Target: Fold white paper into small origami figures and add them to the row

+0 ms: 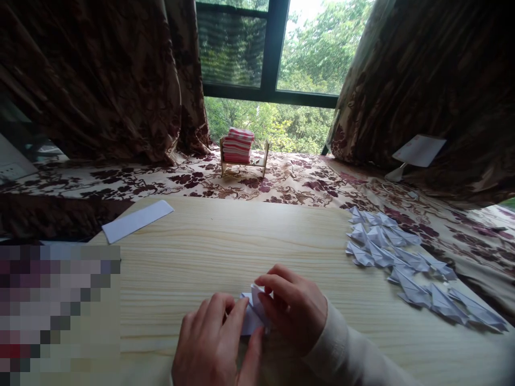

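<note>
A small piece of white folded paper is on the wooden table in front of me, partly covered by my fingers. My left hand grips its left side, with the thumb at the near edge and the index finger at the far one. From the right, my right hand pinches a raised flap of the same paper between thumb and fingers. To the far right, several folded white paper pieces with pointed ends lie in rough rows.
A strip of white paper lies at the table's far left. Beyond, a patterned cloth ledge carries a small wooden rack with striped red-and-white cloths and a white lamp. Curtains flank the window.
</note>
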`<state>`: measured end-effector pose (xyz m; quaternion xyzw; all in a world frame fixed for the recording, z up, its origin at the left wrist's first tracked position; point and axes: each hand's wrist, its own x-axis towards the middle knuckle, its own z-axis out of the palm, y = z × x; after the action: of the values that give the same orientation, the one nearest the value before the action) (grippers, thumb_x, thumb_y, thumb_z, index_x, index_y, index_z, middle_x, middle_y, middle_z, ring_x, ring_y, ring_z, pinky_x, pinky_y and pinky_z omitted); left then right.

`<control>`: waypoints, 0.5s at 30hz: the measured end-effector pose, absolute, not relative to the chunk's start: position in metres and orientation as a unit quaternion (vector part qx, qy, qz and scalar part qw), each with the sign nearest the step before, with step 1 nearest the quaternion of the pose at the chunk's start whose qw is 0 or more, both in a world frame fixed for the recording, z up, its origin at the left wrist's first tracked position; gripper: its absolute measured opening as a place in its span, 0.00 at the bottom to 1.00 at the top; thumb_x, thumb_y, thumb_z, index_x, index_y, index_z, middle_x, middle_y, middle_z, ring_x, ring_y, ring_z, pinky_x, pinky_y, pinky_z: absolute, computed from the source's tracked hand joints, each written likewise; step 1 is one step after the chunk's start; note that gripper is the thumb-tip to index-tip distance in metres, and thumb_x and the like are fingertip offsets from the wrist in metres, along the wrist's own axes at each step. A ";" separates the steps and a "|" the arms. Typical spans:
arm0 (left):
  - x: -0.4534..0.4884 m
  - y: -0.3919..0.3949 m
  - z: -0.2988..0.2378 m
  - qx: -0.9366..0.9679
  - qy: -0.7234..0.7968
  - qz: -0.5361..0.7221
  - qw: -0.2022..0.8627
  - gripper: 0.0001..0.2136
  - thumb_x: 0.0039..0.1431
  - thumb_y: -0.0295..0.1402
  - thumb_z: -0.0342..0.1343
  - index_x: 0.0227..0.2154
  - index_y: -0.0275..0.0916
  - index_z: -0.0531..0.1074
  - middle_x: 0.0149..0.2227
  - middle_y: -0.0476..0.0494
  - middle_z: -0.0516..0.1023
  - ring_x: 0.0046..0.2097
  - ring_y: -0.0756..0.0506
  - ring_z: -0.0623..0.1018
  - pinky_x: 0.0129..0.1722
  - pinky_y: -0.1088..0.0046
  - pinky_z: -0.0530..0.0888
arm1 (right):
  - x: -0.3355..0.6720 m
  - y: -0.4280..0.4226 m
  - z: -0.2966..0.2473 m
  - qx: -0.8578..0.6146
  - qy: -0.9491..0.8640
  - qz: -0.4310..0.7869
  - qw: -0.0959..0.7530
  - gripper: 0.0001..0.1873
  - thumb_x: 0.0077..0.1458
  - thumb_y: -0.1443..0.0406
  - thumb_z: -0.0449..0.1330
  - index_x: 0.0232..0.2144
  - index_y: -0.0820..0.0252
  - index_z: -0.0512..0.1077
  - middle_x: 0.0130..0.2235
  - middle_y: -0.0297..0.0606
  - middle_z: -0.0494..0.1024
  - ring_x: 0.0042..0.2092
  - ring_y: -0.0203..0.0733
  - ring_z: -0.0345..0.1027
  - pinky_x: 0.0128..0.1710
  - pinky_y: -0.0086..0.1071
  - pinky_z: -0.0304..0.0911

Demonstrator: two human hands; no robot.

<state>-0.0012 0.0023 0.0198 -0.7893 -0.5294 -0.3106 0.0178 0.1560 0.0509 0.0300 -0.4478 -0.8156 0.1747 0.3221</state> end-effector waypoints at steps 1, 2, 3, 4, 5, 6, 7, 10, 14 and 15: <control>0.003 0.003 0.018 -0.784 -0.539 -0.308 0.006 0.10 0.54 0.34 0.50 0.38 0.39 0.69 0.32 0.44 0.70 0.35 0.44 0.70 0.34 0.65 0.64 | 0.157 0.050 0.031 -0.446 -0.812 0.183 0.329 0.10 0.52 0.69 0.51 0.36 0.60 0.70 0.30 0.37 0.71 0.22 0.30 0.62 0.23 0.24 0.58; 0.007 0.004 0.017 -0.779 -0.549 -0.303 -0.004 0.09 0.54 0.33 0.50 0.37 0.39 0.69 0.31 0.44 0.70 0.35 0.44 0.70 0.34 0.64 0.64 | 0.158 0.049 0.031 -0.444 -0.809 0.191 0.335 0.11 0.52 0.69 0.51 0.36 0.61 0.70 0.30 0.36 0.71 0.22 0.30 0.62 0.23 0.24 0.59; 0.009 0.006 0.015 -0.774 -0.558 -0.298 -0.010 0.09 0.54 0.33 0.49 0.37 0.39 0.69 0.31 0.44 0.70 0.35 0.43 0.70 0.34 0.64 0.63 | 0.158 0.048 0.032 -0.444 -0.806 0.196 0.340 0.11 0.52 0.69 0.51 0.36 0.61 0.70 0.29 0.36 0.71 0.22 0.30 0.62 0.23 0.24 0.59; 0.011 0.006 0.014 -0.771 -0.564 -0.295 -0.011 0.08 0.54 0.33 0.49 0.36 0.40 0.69 0.31 0.44 0.70 0.35 0.43 0.69 0.35 0.64 0.63 | 0.159 0.048 0.032 -0.444 -0.803 0.198 0.344 0.10 0.51 0.69 0.51 0.36 0.61 0.70 0.29 0.36 0.71 0.22 0.30 0.63 0.23 0.24 0.59; 0.012 0.007 0.013 -0.770 -0.566 -0.295 -0.008 0.08 0.54 0.33 0.48 0.36 0.40 0.69 0.31 0.44 0.70 0.35 0.43 0.69 0.34 0.64 0.62 | 0.160 0.047 0.032 -0.444 -0.801 0.200 0.348 0.10 0.51 0.69 0.51 0.36 0.62 0.70 0.28 0.36 0.71 0.22 0.30 0.63 0.23 0.24 0.60; 0.011 0.008 0.012 -0.771 -0.564 -0.294 -0.002 0.08 0.54 0.32 0.48 0.36 0.40 0.69 0.31 0.44 0.70 0.35 0.43 0.69 0.34 0.64 0.62 | 0.160 0.047 0.032 -0.445 -0.800 0.201 0.350 0.10 0.51 0.69 0.51 0.35 0.62 0.70 0.28 0.36 0.71 0.22 0.30 0.63 0.22 0.25 0.60; 0.010 0.008 0.011 -0.776 -0.558 -0.294 0.003 0.08 0.54 0.32 0.49 0.37 0.40 0.69 0.31 0.44 0.70 0.35 0.43 0.69 0.34 0.64 0.62 | 0.161 0.047 0.033 -0.445 -0.799 0.202 0.350 0.10 0.50 0.69 0.51 0.35 0.62 0.70 0.28 0.36 0.71 0.21 0.30 0.63 0.22 0.25 0.60; 0.006 0.010 0.011 -0.796 -0.534 -0.285 0.013 0.08 0.53 0.33 0.51 0.37 0.40 0.68 0.32 0.46 0.71 0.35 0.45 0.70 0.35 0.66 0.62 | 0.162 0.046 0.033 -0.444 -0.801 0.207 0.345 0.11 0.50 0.70 0.51 0.36 0.63 0.70 0.28 0.36 0.71 0.21 0.30 0.63 0.22 0.25 0.59; 0.003 0.011 0.013 -0.808 -0.519 -0.279 0.001 0.10 0.54 0.33 0.50 0.39 0.40 0.67 0.31 0.46 0.71 0.34 0.45 0.71 0.35 0.66 0.63 | 0.163 0.047 0.032 -0.444 -0.805 0.210 0.334 0.12 0.49 0.71 0.51 0.37 0.62 0.70 0.28 0.36 0.71 0.22 0.31 0.63 0.23 0.25 0.60; 0.003 0.011 0.014 -0.808 -0.519 -0.279 -0.004 0.10 0.54 0.33 0.50 0.40 0.40 0.67 0.30 0.46 0.71 0.33 0.45 0.71 0.35 0.66 0.63 | 0.162 0.048 0.031 -0.446 -0.805 0.207 0.332 0.13 0.49 0.71 0.52 0.37 0.61 0.70 0.28 0.35 0.71 0.23 0.31 0.63 0.23 0.25 0.60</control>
<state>0.0032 0.0114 0.0137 -0.8081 -0.5187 -0.2791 -0.0045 0.1624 0.0476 0.0314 -0.4456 -0.8052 0.2073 0.3318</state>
